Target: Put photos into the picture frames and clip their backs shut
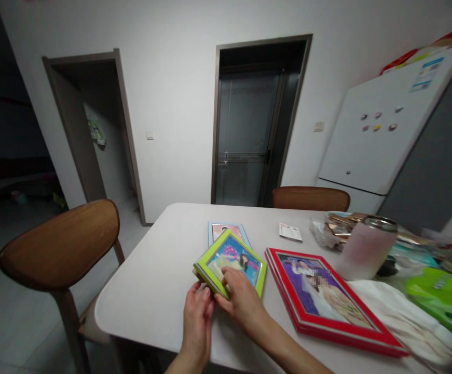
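Observation:
A lime-green picture frame (259, 258) with a photo in it is held tilted above the table. My right hand (243, 297) grips its lower edge, with fingers over the glass side and the thumb near the edge. My left hand (198, 314) is closed at its lower left corner, fingers curled at the edge and partly hidden. Behind and partly under it lies a light-blue picture frame (215, 227) with a pinkish photo. To the right, red picture frames (301, 317) lie stacked, the top one showing a wedding photo.
A white card (290, 232) lies on the table (140, 291). On the right are a pinkish tumbler (368, 252), a white cloth (397, 311), a green packet (439, 296) and plastic-wrapped items. Wooden chairs stand at the left (62, 244) and far side (311, 198).

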A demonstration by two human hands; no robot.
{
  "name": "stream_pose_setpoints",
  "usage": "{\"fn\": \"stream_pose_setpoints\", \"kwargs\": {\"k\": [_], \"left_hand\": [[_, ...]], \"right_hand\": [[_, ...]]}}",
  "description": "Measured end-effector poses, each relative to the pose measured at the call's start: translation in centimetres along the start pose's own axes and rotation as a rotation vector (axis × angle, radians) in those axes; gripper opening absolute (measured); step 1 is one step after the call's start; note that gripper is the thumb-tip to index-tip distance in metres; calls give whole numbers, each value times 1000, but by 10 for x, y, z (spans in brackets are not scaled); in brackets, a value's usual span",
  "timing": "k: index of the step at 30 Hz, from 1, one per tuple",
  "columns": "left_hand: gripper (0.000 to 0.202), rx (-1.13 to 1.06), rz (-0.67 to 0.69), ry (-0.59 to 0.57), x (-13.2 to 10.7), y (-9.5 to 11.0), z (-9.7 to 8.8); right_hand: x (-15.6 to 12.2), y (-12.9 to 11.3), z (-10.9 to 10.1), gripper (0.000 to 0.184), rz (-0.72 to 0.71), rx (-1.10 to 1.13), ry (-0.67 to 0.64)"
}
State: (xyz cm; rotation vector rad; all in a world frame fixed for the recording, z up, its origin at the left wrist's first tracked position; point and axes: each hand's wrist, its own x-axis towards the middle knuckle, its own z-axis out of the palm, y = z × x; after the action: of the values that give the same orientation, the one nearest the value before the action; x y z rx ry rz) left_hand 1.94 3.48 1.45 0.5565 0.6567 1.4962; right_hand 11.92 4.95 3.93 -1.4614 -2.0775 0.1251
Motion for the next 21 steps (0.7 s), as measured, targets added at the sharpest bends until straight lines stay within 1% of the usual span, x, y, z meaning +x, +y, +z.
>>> {"fn": "stream_pose_setpoints", "kwargs": {"k": [2, 4, 6, 8, 10, 11, 13, 15, 16, 18, 19, 21], "left_hand": [[30, -11, 28, 4, -7, 0, 1], [29, 15, 3, 38, -10, -1, -2], [30, 32, -6, 60, -10, 0, -6], [31, 91, 28, 53, -12, 6, -9], [30, 236, 102, 8, -18, 19, -5], [29, 341, 151, -32, -23, 26, -1], [25, 602, 266, -155, -34, 39, 10], [24, 883, 411, -336, -45, 46, 19], [25, 1019, 483, -441, -50, 45, 21], [29, 1260, 603, -642, -57, 36, 21], [30, 1371, 638, -718, -59, 29, 18], [30, 1563, 654, -812, -60, 11, 10]], "right_hand": [[-13, -6, 4, 8, -41, 103, 9], [-22, -10, 10, 12, -78, 205, 6], [-29, -12, 13, 18, -67, 333, 7], [-32, -12, 9, 26, 9, 462, 42], [-33, -12, -3, 34, 126, 598, 104], [-33, -12, -11, 39, 195, 687, 133], [-33, -12, -30, 45, 328, 924, 177], [-36, -9, -48, 51, 438, 1164, 221], [-39, -7, -55, 54, 487, 1253, 232], [-47, 2, -62, 63, 596, 1338, 202], [-51, 9, -62, 68, 644, 1336, 165], [-58, 23, -56, 73, 702, 1273, 80]]}}
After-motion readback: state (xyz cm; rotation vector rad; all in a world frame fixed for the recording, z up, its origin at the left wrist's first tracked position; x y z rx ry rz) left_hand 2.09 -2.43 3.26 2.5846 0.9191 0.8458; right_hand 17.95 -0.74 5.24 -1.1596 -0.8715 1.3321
